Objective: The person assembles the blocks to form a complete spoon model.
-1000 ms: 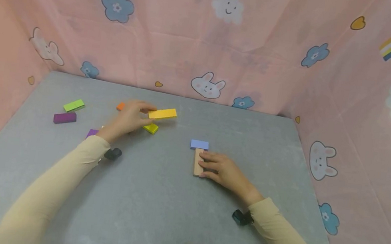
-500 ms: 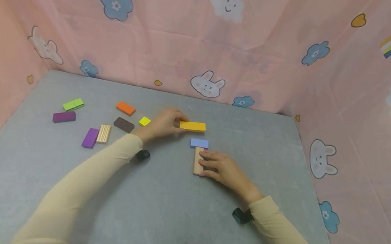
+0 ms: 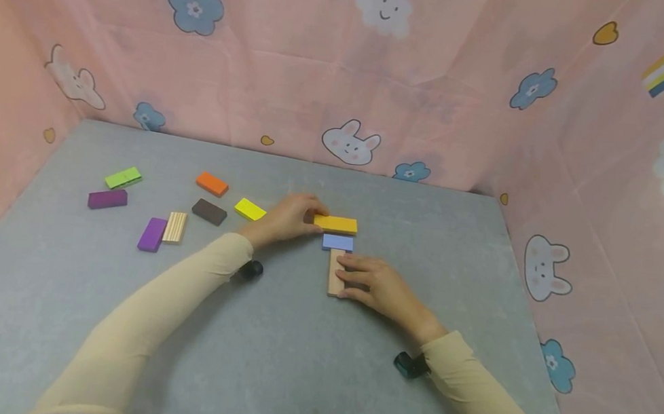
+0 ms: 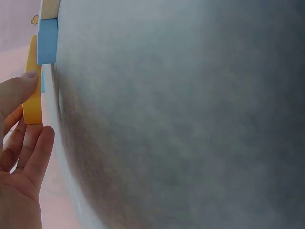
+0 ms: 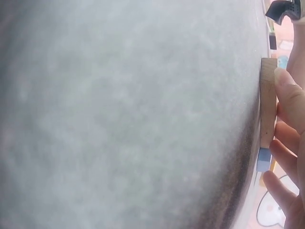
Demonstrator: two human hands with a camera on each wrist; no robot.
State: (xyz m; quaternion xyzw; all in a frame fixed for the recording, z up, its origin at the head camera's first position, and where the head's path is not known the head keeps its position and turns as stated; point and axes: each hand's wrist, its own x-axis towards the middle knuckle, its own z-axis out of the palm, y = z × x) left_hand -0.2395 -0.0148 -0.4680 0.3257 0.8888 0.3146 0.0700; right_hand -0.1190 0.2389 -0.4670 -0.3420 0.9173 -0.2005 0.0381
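Pink cloth (image 3: 247,88) printed with rabbits, clouds and flowers hangs behind and beside a grey table (image 3: 265,363), on which ten blocks can be counted. From the left come one light green block (image 3: 123,178), one dark purple block (image 3: 108,199) nearer the person, then one bright purple block (image 3: 152,234) just beside one striped wooden block (image 3: 174,227). Further right are one orange block (image 3: 212,184), one dark brown block (image 3: 209,211) and one yellow block (image 3: 250,209), this last next to the left hand (image 3: 287,219). That hand is narrowed to a pinch, thumb and fingers on opposite sides of one amber block (image 3: 339,225), just beyond one blue block (image 3: 337,242); whether those two touch, I cannot tell. The blue block lies crosswise at the far end of one plain wooden block (image 3: 334,275). Rightmost, the right hand (image 3: 381,284) has its fingers moderately spread, thumb and fingertips resting on the plain wooden block.
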